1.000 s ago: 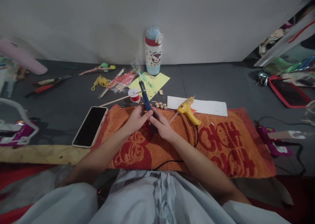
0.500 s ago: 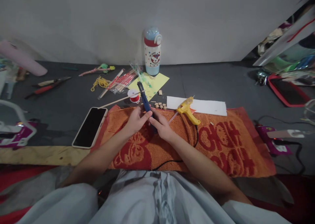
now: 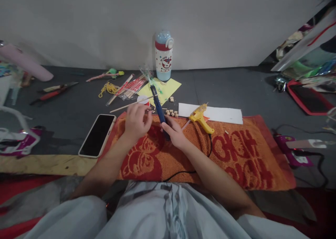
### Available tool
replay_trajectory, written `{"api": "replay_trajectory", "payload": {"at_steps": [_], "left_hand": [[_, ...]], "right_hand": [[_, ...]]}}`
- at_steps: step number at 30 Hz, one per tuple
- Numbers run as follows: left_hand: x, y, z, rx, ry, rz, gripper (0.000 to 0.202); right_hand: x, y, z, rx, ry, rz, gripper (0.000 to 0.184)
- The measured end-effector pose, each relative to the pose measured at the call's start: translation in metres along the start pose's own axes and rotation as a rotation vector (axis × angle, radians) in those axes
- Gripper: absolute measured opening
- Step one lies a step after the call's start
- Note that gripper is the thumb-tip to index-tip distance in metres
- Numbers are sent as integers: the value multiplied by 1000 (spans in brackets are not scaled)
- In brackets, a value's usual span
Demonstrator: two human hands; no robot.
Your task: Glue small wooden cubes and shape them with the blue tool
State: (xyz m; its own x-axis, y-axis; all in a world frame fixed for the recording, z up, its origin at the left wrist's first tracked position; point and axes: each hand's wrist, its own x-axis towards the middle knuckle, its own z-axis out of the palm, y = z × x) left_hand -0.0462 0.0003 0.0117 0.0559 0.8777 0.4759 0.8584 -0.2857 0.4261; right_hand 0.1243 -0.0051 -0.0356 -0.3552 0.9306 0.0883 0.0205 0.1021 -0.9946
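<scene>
My right hand (image 3: 174, 134) is closed round the handle of a long dark-blue tool (image 3: 157, 104), which points up and away over the far edge of the orange towel (image 3: 236, 151). My left hand (image 3: 135, 121) hovers just left of the tool with its fingers curled. It is close to a thin wooden stick (image 3: 126, 107) and a red thread spool (image 3: 144, 100) that it partly hides. What its fingertips hold, if anything, does not show. Several small wooden blocks (image 3: 171, 112) lie beside the tool's tip.
A yellow glue gun (image 3: 200, 117) with a black cord rests on the towel, a white paper strip (image 3: 223, 114) behind it. A phone (image 3: 97, 134) lies left, on a wooden plank (image 3: 44, 163). A water bottle (image 3: 163, 55) stands by the wall. Red-handled pliers (image 3: 52, 91) and wrapped sticks (image 3: 128, 86) lie far left.
My left hand has let go of the blue tool and moved left and away, toward the stick and spool. My right hand still holds the tool, now tilted slightly more to the right.
</scene>
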Motion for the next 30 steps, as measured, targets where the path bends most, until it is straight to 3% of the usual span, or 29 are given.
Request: {"api": "replay_trajectory", "payload": {"at_steps": [2, 3, 8, 22, 30], "left_hand": [[4, -7, -6, 119, 114, 12, 31], [6, -10, -8, 153, 102, 9, 34], [10, -21, -8, 262, -118, -33, 39], [6, -1, -10, 158, -131, -171, 32], [7, -9, -11, 118, -109, -160, 32]], "right_hand": [[-1, -3, -3, -49, -2, -20, 50], [-1, -5, -4, -76, -7, -32, 49], [-4, -8, -7, -219, 10, -78, 51], [-6, -5, 0, -285, 46, -17, 54], [-5, -11, -6, -153, -27, -24, 53]]}}
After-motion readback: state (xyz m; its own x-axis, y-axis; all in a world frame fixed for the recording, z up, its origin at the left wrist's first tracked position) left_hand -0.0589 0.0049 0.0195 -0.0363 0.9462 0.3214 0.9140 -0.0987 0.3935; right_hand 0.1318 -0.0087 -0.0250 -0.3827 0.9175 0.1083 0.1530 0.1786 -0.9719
